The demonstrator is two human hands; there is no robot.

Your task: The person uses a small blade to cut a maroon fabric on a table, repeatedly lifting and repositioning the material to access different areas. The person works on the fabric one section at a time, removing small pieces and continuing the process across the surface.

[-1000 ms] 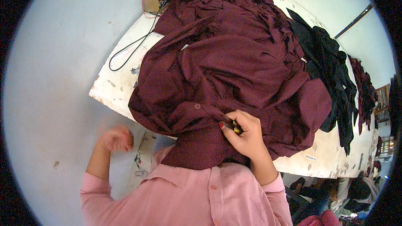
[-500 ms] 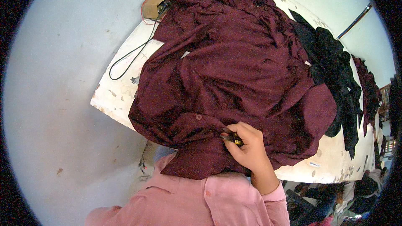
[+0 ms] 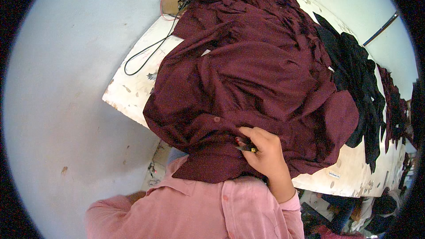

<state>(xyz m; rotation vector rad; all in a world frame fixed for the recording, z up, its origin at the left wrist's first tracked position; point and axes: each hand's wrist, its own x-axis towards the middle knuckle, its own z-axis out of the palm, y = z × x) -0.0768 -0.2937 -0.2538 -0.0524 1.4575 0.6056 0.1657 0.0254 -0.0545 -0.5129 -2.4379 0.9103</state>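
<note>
A large maroon garment (image 3: 265,75) lies in folds over the table and hangs over its near edge against my pink shirt. A round button (image 3: 217,119) shows on the cloth, a little left of and beyond my right hand (image 3: 264,148). That hand is closed round a small black-and-yellow tool that looks like thread snips (image 3: 246,148), its dark tips pointing left over the cloth. Thumb and index finger are at the garment's surface. My left sleeve (image 3: 113,206) shows at the lower left, but the left hand itself is hidden.
The white, stained table (image 3: 128,90) is bordered by a pale wall. At the back left stands a cardboard box (image 3: 177,0) with wires; a looped black cable (image 3: 139,59) lies nearby. Black cloth (image 3: 354,75) and more maroon cloth (image 3: 392,97) lie to the right.
The view has shifted slightly, so the table and garment appear a little further right. My right hand still holds the tool near the same spot on the cloth. More of my left sleeve shows.
</note>
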